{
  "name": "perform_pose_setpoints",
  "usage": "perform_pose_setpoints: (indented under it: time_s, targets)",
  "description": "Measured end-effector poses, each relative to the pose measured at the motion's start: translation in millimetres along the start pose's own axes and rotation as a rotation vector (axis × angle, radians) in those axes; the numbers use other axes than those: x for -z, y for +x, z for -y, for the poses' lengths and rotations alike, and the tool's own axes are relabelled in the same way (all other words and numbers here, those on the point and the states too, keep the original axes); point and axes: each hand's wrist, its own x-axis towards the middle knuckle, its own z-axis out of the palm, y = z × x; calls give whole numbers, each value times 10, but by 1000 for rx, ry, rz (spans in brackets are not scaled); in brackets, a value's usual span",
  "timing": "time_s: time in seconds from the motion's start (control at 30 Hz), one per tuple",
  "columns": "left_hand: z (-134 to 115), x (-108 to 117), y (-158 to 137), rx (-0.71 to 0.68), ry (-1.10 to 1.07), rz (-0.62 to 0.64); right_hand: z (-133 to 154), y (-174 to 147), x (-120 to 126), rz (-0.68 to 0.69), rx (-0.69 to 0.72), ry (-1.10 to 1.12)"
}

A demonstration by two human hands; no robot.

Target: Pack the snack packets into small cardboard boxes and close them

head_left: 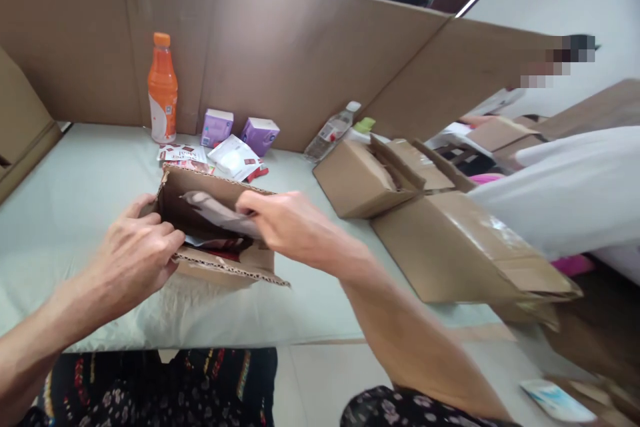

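Clothing (200, 387) | box (225, 268) mouth up, long axis crosswise | left hand (143, 240) grips box, right hand (283, 217) packet (215, 211)

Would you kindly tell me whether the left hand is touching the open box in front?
Touching; the head view shows the left hand gripping the open box at its rim.

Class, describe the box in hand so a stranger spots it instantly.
On the pale table, look nearer than the orange bottle. There is an open cardboard box; unlike the boxes to its right, it's held by the left hand at its rim.
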Motion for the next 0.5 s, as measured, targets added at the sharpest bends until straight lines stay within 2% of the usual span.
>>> perform_pose_setpoints:
  time_s: [0.07,0.13,0.2,0.27,0.4,0.5]
  targets:
    - [11,-1,12,1,11,2,87,176,-71,194,-28,-64]
    - [15,-7,15,4,15,8,122,337,-165,370,8,-78]
    - [6,-10,6,6,7,16,93,402,-244,437,73,-31]
    - [-10,-9,-9,17,-4,7,15,342,-289,338,128,80]
    - [-32,8,-13,18,1,11,-173,-12,-268,-122,244,326]
    - [-25,9,2,-4,19,13,-230,-257,-219,-334,276,352]
